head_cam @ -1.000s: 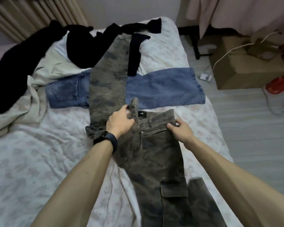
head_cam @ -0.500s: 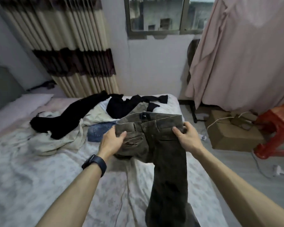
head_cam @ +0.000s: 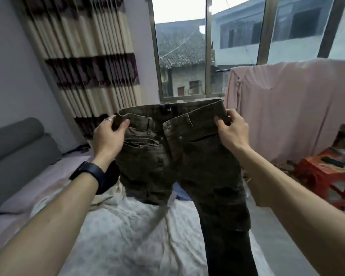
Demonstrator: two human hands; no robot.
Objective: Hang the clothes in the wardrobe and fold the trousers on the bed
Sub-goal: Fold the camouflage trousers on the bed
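The waistband's left end is pinched by the left grip (head_cam: 108,136), thumb and fingers curled round it. The trousers (head_cam: 187,156) are held above the bed (head_cam: 127,236), waistband uppermost, long axis vertical, legs hanging. The right end is clasped likewise by the right grip (head_cam: 231,132). Since half a second ago, the trousers are raised higher and spread wider.
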